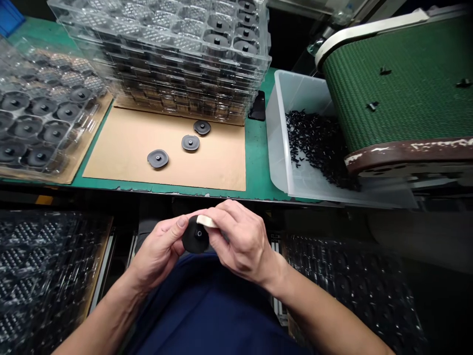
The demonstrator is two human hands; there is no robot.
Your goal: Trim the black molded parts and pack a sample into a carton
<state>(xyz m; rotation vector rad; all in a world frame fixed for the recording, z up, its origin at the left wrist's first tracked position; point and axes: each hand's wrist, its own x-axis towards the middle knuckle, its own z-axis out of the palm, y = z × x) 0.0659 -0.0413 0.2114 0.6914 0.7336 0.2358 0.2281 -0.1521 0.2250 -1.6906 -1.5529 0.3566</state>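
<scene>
My left hand [160, 249] grips a round black plastic disc [194, 241] by its left edge, thumb on top. A small raised hub sits in the middle of the disc. Pinched in my right hand [238, 239] is a small off-white pad [207, 221], which lies against the disc's upper right rim. Both hands are in front of the table edge, above my lap. Beyond them, on a cardboard sheet [118, 148], lie three similar dark discs, the nearest one [158, 158] to the left.
Stacked clear plastic trays [173, 64] stand behind the cardboard. Another tray [37, 118] with discs is at left. To the right, a translucent bin [279, 133] holds small black pieces beneath a green conveyor belt [402, 84]. A phone [257, 106] lies by the stack.
</scene>
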